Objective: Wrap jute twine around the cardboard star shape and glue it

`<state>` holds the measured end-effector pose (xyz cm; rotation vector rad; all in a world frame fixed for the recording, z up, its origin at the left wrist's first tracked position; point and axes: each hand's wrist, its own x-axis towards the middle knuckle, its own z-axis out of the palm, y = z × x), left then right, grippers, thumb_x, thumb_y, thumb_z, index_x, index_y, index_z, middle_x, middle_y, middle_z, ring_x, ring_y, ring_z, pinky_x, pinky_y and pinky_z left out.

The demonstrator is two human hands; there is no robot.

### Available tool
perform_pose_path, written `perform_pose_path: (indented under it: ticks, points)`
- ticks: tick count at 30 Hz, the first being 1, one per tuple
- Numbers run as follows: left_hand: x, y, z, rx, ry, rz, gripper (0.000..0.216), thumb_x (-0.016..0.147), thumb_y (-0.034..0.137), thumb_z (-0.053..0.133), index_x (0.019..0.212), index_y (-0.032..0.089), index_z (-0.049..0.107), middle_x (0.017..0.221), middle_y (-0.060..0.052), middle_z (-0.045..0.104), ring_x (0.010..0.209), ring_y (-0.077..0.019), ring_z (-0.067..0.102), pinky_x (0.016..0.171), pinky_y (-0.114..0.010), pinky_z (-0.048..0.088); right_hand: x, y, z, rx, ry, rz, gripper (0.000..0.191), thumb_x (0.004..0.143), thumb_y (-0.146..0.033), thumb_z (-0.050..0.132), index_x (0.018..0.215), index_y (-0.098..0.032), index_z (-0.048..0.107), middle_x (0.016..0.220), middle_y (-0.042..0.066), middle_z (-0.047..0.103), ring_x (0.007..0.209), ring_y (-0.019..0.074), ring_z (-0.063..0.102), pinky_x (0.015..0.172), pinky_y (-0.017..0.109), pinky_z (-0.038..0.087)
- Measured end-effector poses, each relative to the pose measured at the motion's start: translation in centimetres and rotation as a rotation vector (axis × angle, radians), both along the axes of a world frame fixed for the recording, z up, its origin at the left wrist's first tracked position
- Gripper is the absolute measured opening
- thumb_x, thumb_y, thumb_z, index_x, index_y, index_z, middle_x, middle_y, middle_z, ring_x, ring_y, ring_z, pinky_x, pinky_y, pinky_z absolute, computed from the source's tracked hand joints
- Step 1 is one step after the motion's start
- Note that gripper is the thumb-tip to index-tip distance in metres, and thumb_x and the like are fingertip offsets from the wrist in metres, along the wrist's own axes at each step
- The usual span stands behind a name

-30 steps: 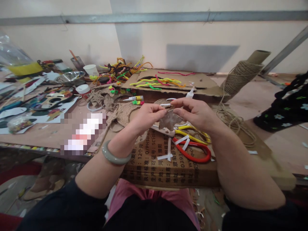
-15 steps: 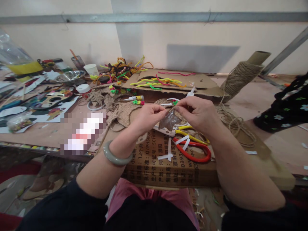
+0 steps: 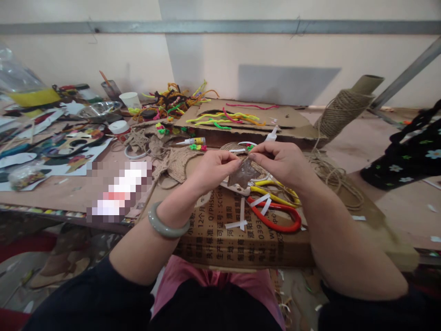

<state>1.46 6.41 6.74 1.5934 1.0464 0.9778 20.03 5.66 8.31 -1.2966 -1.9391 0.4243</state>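
Between my hands hangs a shiny, greyish-brown star-shaped piece (image 3: 244, 175). My left hand (image 3: 217, 166) pinches its upper left edge with thumb and fingers. At the top point, the thumb and forefinger of my right hand (image 3: 279, 160) are pinched together on it. Below the star lie scissors (image 3: 280, 216) with red and yellow handles, their blades partly hidden, and strips of white tape (image 3: 236, 225) lie over and around them. A coiled twine disc (image 3: 177, 164) sits left of my left hand. A white-nozzled glue bottle (image 3: 272, 134) stands just behind my right hand.
A printed cardboard box (image 3: 220, 243) is under my hands. Behind are pipe cleaners (image 3: 223, 118) on cardboard and a small glue tube (image 3: 195, 141). A twine roll (image 3: 347, 105) leans at right, near a black floral bag (image 3: 403, 161). Paint things and a palette (image 3: 79, 142) crowd the left.
The star has tilted slightly in my fingers, its face looking darker and less glossy. Both hands keep their pinch, with only a tiny shift; the view has moved very little.
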Motion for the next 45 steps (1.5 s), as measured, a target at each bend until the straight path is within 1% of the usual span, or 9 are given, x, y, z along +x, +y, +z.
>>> perform_pose_path:
  ticks: [6, 9, 11, 16, 21, 27, 33, 39, 45]
  points:
    - [-0.01, 0.14, -0.39, -0.035, -0.04, -0.042, 0.014, 0.074, 0.027, 0.069, 0.07, 0.014, 0.07, 0.064, 0.0, 0.061, 0.059, -0.009, 0.048, 0.059, -0.024, 0.038, -0.01, 0.15, 0.03, -0.12, 0.072, 0.009, 0.019, 0.076, -0.032, 0.062, 0.075, -0.016, 0.072, 0.059, 0.0, 0.06, 0.054, 0.0101, 0.043, 0.052, 0.027, 0.031]
    - [-0.05, 0.16, -0.4, -0.12, -0.107, -0.076, 0.026, 0.077, 0.039, 0.068, 0.078, 0.013, 0.072, 0.069, -0.002, 0.064, 0.062, -0.0103, 0.052, 0.06, -0.024, 0.042, 0.03, 0.07, 0.12, -0.162, 0.101, 0.048, 0.018, 0.075, -0.032, 0.062, 0.072, -0.016, 0.07, 0.057, -0.001, 0.056, 0.052, 0.0091, 0.04, 0.05, 0.026, 0.029]
    - [-0.11, 0.11, -0.31, -0.14, -0.133, -0.124, 0.032, 0.078, 0.045, 0.068, 0.076, 0.014, 0.071, 0.068, -0.002, 0.063, 0.061, -0.0104, 0.051, 0.059, -0.024, 0.042, 0.03, -0.01, 0.15, -0.18, 0.101, 0.1, 0.019, 0.075, -0.033, 0.063, 0.071, -0.016, 0.069, 0.057, -0.002, 0.055, 0.052, 0.0088, 0.04, 0.05, 0.025, 0.029]
    - [-0.18, -0.09, 0.0, -0.145, -0.055, -0.238, 0.025, 0.076, 0.036, 0.07, 0.067, 0.014, 0.068, 0.059, 0.001, 0.056, 0.056, -0.008, 0.044, 0.054, -0.023, 0.033, -0.05, -0.13, 0.12, -0.204, 0.073, 0.182, 0.021, 0.076, -0.036, 0.062, 0.069, -0.016, 0.066, 0.059, -0.001, 0.057, 0.055, 0.0093, 0.043, 0.051, 0.024, 0.032]
    - [0.0, -0.19, -0.13, -0.153, -0.075, -0.209, 0.026, 0.071, 0.038, 0.074, 0.064, 0.014, 0.065, 0.058, 0.002, 0.054, 0.055, -0.0079, 0.043, 0.054, -0.023, 0.031, -0.07, -0.09, 0.09, -0.193, 0.045, 0.184, 0.022, 0.077, -0.036, 0.061, 0.07, -0.016, 0.067, 0.061, 0.0, 0.06, 0.056, 0.0101, 0.046, 0.053, 0.025, 0.034]
    - [0.06, -0.08, -0.37, -0.146, -0.141, -0.106, 0.018, 0.073, 0.03, 0.07, 0.068, 0.013, 0.067, 0.06, 0.001, 0.057, 0.055, -0.0076, 0.046, 0.055, -0.024, 0.036, -0.09, 0.13, 0.01, -0.081, 0.046, 0.166, 0.026, 0.084, -0.036, 0.056, 0.083, -0.017, 0.073, 0.076, 0.004, 0.071, 0.068, 0.0144, 0.058, 0.064, 0.027, 0.041]
    - [0.31, -0.04, -0.33, -0.115, -0.2, -0.027, 0.018, 0.069, 0.029, 0.072, 0.07, 0.012, 0.068, 0.062, 0.0, 0.062, 0.059, -0.0082, 0.049, 0.058, -0.024, 0.038, -0.08, 0.17, -0.35, -0.076, 0.043, 0.114, 0.021, 0.081, -0.034, 0.059, 0.079, -0.017, 0.071, 0.067, 0.001, 0.065, 0.059, 0.0118, 0.05, 0.057, 0.026, 0.036]
    - [0.46, -0.04, -0.32, -0.15, -0.243, -0.024, 0.019, 0.063, 0.028, 0.076, 0.07, 0.011, 0.07, 0.064, -0.001, 0.064, 0.059, -0.0078, 0.05, 0.058, -0.023, 0.039, -0.27, -0.02, -0.38, -0.11, 0.078, 0.09, 0.019, 0.077, -0.032, 0.06, 0.076, -0.016, 0.07, 0.062, -0.001, 0.059, 0.057, 0.0095, 0.044, 0.054, 0.025, 0.034]
    - [0.32, -0.16, -0.22, -0.171, -0.242, -0.078, 0.03, 0.063, 0.039, 0.08, 0.069, 0.011, 0.07, 0.062, 0.0, 0.061, 0.058, -0.0082, 0.049, 0.056, -0.023, 0.041, -0.43, -0.11, 0.03, -0.17, 0.098, 0.081, 0.018, 0.072, -0.032, 0.058, 0.071, -0.016, 0.066, 0.057, -0.003, 0.051, 0.054, 0.0085, 0.039, 0.051, 0.025, 0.031]
